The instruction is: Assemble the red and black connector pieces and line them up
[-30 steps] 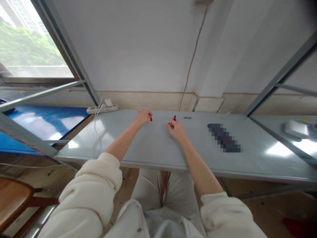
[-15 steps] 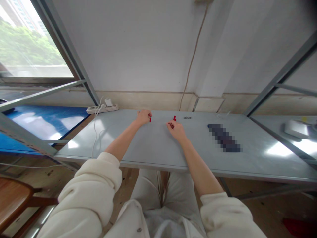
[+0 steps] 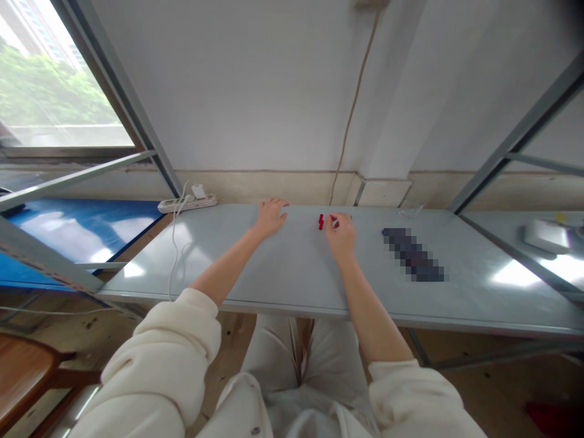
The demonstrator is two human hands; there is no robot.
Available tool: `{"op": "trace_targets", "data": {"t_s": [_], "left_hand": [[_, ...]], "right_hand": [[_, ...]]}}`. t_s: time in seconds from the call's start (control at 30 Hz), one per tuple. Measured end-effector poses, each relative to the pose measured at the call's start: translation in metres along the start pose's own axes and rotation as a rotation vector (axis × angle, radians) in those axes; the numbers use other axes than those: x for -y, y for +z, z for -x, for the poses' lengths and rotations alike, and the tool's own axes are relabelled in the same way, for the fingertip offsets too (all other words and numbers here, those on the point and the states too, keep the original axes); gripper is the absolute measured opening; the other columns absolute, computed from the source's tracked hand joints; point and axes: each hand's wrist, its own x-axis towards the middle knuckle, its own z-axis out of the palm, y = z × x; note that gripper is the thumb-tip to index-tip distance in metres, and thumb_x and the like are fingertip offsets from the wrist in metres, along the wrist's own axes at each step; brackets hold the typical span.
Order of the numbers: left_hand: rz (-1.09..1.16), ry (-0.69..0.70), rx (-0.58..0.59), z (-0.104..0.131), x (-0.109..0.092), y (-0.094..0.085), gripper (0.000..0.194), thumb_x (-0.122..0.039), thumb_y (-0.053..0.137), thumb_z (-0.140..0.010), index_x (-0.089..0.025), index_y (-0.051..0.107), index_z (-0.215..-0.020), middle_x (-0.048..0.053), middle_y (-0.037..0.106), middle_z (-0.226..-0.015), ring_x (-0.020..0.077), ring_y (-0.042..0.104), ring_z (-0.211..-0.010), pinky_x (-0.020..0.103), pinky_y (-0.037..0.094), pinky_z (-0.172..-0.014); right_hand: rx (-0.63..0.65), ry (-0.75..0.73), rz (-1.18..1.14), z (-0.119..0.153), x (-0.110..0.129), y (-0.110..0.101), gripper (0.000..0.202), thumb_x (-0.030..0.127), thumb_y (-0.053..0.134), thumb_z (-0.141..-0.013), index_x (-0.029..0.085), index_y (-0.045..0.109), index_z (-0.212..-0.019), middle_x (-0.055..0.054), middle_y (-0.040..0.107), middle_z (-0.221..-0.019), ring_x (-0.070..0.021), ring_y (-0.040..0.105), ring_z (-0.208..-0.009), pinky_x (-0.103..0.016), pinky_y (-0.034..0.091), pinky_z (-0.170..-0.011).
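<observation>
My left hand (image 3: 271, 218) rests near the back of the grey table, palm down with its fingers apart and nothing in them. To its right, small red pieces (image 3: 321, 222) lie close together on the tabletop; their exact kind is too small to make out. Just right of these, my right hand (image 3: 342, 237) is closed in a pinch. Between its thumb and fingers shows a small dark red piece (image 3: 336, 224), partly covered by the fingers. The row of little dark parts behind this hand is now mostly hidden.
A blurred-out dark object (image 3: 413, 255) lies on the table (image 3: 292, 274) to the right. At the back left is a white power strip (image 3: 188, 203), its cable hanging over the front edge. Metal frame posts (image 3: 515, 143) rise at both sides, and a wall stands behind.
My left hand has opened, and the red piece at its fingers no longer shows there. My right hand has moved right and away from me. The red on the tabletop now looks like more pieces together.
</observation>
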Motion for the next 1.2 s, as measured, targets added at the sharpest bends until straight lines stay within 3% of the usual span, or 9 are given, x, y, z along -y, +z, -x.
{"op": "trace_targets", "data": {"t_s": [0.07, 0.2, 0.4, 0.47, 0.63, 0.8, 0.93, 1.2], "left_hand": [[0.049, 0.088, -0.004, 0.004, -0.017, 0.005, 0.029, -0.022, 0.047, -0.075, -0.021, 0.052, -0.104, 0.006, 0.054, -0.109, 0.0197, 0.041, -0.108, 0.037, 0.027, -0.092], [0.13, 0.22, 0.109, 0.013, -0.047, 0.031, 0.033, -0.024, 0.046, -0.076, -0.022, 0.049, -0.109, 0.005, 0.053, -0.112, 0.0178, 0.041, -0.108, 0.034, 0.029, -0.093], [0.095, 0.241, 0.151, 0.02, -0.062, 0.067, 0.052, -0.024, 0.043, -0.077, -0.02, 0.03, -0.127, 0.009, 0.046, -0.121, 0.0203, 0.041, -0.109, 0.035, 0.033, -0.09], [0.082, 0.23, 0.164, 0.019, -0.062, 0.071, 0.054, -0.023, 0.043, -0.077, -0.021, 0.028, -0.129, 0.009, 0.046, -0.121, 0.0209, 0.041, -0.108, 0.035, 0.034, -0.088], [0.108, 0.213, 0.173, 0.014, -0.06, 0.079, 0.034, -0.019, 0.042, -0.076, -0.021, 0.05, -0.109, 0.007, 0.052, -0.111, 0.02, 0.044, -0.104, 0.034, 0.036, -0.086], [0.169, 0.128, 0.038, 0.011, -0.065, 0.082, 0.037, -0.015, 0.04, -0.076, -0.015, 0.045, -0.113, 0.009, 0.053, -0.108, 0.0182, 0.047, -0.099, 0.033, 0.036, -0.086], [0.133, 0.134, 0.072, 0.008, -0.068, 0.084, 0.036, -0.017, 0.041, -0.077, -0.018, 0.046, -0.113, 0.008, 0.053, -0.109, 0.0191, 0.046, -0.101, 0.034, 0.036, -0.087], [0.235, 0.032, -0.002, 0.002, -0.062, 0.092, 0.012, -0.02, 0.047, -0.075, -0.017, 0.056, -0.081, 0.005, 0.06, -0.085, 0.0157, 0.052, -0.082, 0.03, 0.04, -0.077]], "right_hand": [[0.068, 0.027, 0.078, -0.001, -0.004, -0.003, 0.031, 0.033, 0.033, -0.081, 0.016, 0.058, -0.086, -0.01, 0.056, -0.09, -0.0166, 0.051, -0.079, -0.03, 0.038, -0.073], [0.301, 0.114, 0.305, 0.001, -0.011, -0.006, 0.028, 0.028, 0.039, -0.078, 0.016, 0.062, -0.085, -0.013, 0.056, -0.096, -0.0236, 0.049, -0.093, -0.036, 0.037, -0.075], [0.542, 0.116, 0.41, 0.005, -0.012, -0.005, 0.029, 0.027, 0.042, -0.077, 0.017, 0.063, -0.093, -0.015, 0.057, -0.101, -0.0266, 0.049, -0.098, -0.039, 0.038, -0.078], [0.563, 0.108, 0.402, 0.006, -0.012, -0.004, 0.031, 0.029, 0.042, -0.077, 0.018, 0.061, -0.099, -0.014, 0.056, -0.105, -0.027, 0.048, -0.1, -0.04, 0.037, -0.08], [0.607, 0.117, 0.398, 0.007, -0.012, -0.003, 0.034, 0.031, 0.041, -0.078, 0.02, 0.057, -0.106, -0.015, 0.052, -0.112, -0.0284, 0.045, -0.105, -0.044, 0.036, -0.082], [0.642, 0.101, 0.418, 0.008, -0.011, -0.003, 0.032, 0.03, 0.041, -0.078, 0.02, 0.059, -0.102, -0.014, 0.053, -0.109, -0.0285, 0.046, -0.104, -0.045, 0.037, -0.08], [0.659, 0.096, 0.42, 0.009, -0.011, -0.003, 0.032, 0.03, 0.041, -0.078, 0.02, 0.058, -0.103, -0.013, 0.054, -0.108, -0.0286, 0.046, -0.103, -0.045, 0.038, -0.079], [0.699, 0.114, 0.413, 0.009, -0.014, 0.003, 0.038, 0.034, 0.038, -0.08, 0.019, 0.052, -0.112, -0.016, 0.045, -0.121, -0.0297, 0.038, -0.112, -0.048, 0.034, -0.084]]}}
